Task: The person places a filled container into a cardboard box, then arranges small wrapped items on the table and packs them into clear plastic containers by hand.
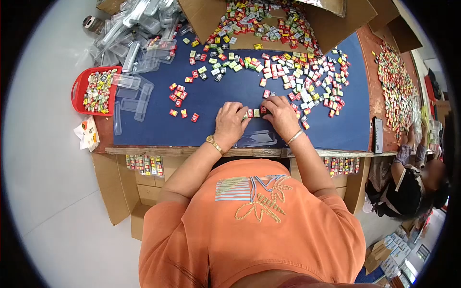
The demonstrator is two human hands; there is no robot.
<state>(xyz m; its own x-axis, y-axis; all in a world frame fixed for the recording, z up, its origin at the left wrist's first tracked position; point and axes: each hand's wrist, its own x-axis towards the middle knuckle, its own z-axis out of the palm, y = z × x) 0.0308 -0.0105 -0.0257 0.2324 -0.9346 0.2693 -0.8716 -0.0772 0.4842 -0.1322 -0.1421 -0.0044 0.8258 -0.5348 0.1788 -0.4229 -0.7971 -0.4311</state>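
Between two hands, on the blue counter (158, 132) near its front edge, a short row of tiny packs (256, 113). About three in plain sight; ends of the row hidden by fingers (234, 106). Left hand (229, 124) at one end, right hand (283, 117) at the other, both with bent fingers and a narrow grip at the row. Cannot tell a tight hold from a light touch. Red, white and green on the packs, marks too small to read.

Just below, a clear tray (259, 138), see-through and hard to make out. One gold band (216, 144) on the left wrist, one silver band (294, 137) on the right.

Off to the left, three loose packs (184, 114), and behind them a bunch of about six (178, 94). Behind and to the right, scattered packs (297, 77), far too many to count. More inside a cardboard box (343, 26), cut off at the top.

At far left, one red basket (113, 103) of packs, and a messy heap of clear trays (129, 41). To the right, one phone (378, 136). At far right, another person (408, 187), blurry, by a big pile of packs (396, 86).
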